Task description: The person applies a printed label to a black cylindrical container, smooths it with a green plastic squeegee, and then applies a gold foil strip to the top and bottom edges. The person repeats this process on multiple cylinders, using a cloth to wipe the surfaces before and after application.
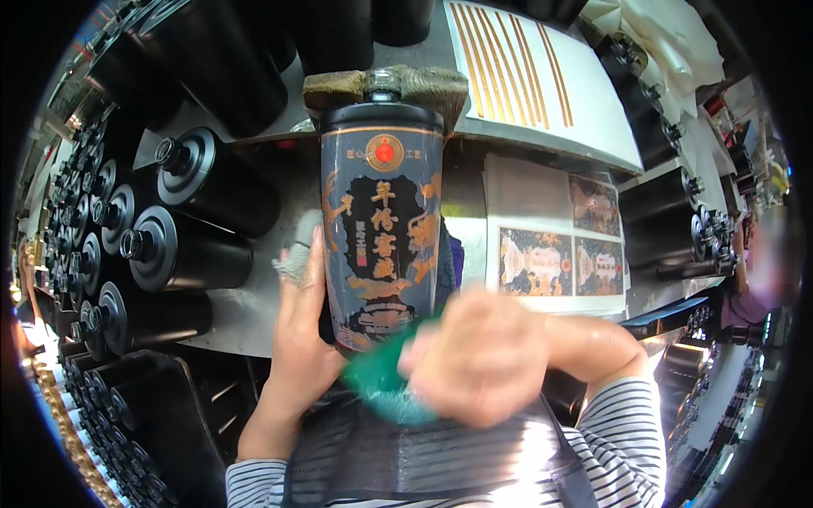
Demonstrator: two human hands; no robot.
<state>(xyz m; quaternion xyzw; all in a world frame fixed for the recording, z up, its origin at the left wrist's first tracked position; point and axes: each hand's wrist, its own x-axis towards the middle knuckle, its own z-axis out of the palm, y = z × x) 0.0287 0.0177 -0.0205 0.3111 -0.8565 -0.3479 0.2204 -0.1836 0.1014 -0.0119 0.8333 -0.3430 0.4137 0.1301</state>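
Note:
A black bottle (pixel 381 229) with a grey, gold and black decorated wrap lies in front of me, its neck in the notch of a wooden block (pixel 330 87). Along its left side my left hand (pixel 301 313) rests, fingers stretched out against it rather than wrapped round. Grey covers (pixel 298 254) sit on some of those fingers. My right hand (pixel 483 364), smeared by motion, is closed on a green scraper (pixel 385 381) at the bottle's near end. The scraper's blurred edge overlaps the bottom of the wrap; whether it touches I cannot tell.
Many black bottles (pixel 190 250) lie stacked at the left, with more (pixel 656 216) at the right. Printed decal sheets (pixel 555 292) lie right of the bottle. Beyond them is a white sheet with gold strips (pixel 584 76). A person (pixel 766 271) is at the far right.

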